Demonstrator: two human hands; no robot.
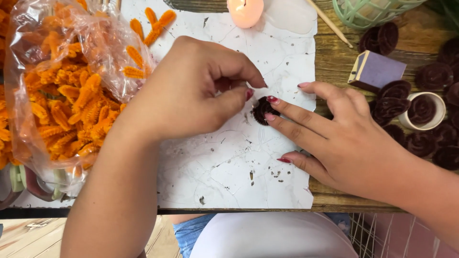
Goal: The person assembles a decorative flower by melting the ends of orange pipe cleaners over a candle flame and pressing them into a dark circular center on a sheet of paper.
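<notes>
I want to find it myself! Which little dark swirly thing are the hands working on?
Look at the white cracked sheet in the middle of the wooden table. The dark rosette lies near its right edge, under the fingertips of both hands. It alone sits on the white; the other rosettes cluster on bare wood at right.

Dark rosette (262, 109) half hidden under fingers; candle (245, 10) cut off
</notes>
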